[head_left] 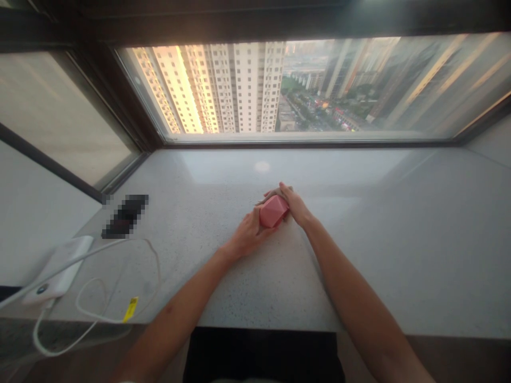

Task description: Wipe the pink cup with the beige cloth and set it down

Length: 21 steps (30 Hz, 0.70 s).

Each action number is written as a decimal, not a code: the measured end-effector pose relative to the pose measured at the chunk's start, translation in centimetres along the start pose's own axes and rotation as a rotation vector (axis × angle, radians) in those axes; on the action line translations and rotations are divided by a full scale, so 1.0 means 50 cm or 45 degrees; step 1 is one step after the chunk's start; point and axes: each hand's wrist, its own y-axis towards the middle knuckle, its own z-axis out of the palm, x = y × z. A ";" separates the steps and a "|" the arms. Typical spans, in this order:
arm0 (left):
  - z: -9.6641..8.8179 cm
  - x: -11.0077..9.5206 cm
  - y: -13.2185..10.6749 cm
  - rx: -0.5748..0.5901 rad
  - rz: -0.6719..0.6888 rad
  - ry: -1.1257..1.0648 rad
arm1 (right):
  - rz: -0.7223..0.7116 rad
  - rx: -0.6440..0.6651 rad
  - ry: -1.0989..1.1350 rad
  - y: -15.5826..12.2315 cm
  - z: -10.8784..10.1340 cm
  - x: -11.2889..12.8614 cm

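Observation:
A small pink faceted block (273,211) is held just above or on the pale sill, near the middle of the head view. My left hand (251,232) grips it from the left and below, thumb on the near side. From the right, my right hand (294,204) curls over its far side. A greyish-beige, cloth-like piece (275,192) shows under my right fingers, along the block's far edge. The block and my fingers hide most of that piece, so its kind is unclear.
The speckled windowsill (383,250) runs up to a large dark-framed window (303,143). At the left lie a blurred-out dark object (125,216), a white power strip (62,268) and a looping white cable (158,266) with a yellow tag (131,309).

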 end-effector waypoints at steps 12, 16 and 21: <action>0.008 0.039 0.007 0.012 -0.071 0.096 | -0.506 -0.127 -1.611 -0.068 0.051 0.081; -0.004 0.008 0.006 -0.140 -0.063 -0.207 | -0.560 -0.103 -1.610 -0.077 0.069 0.083; -0.002 -0.003 0.006 -0.213 -0.103 -0.239 | -0.595 -0.069 -1.325 -0.067 0.063 0.075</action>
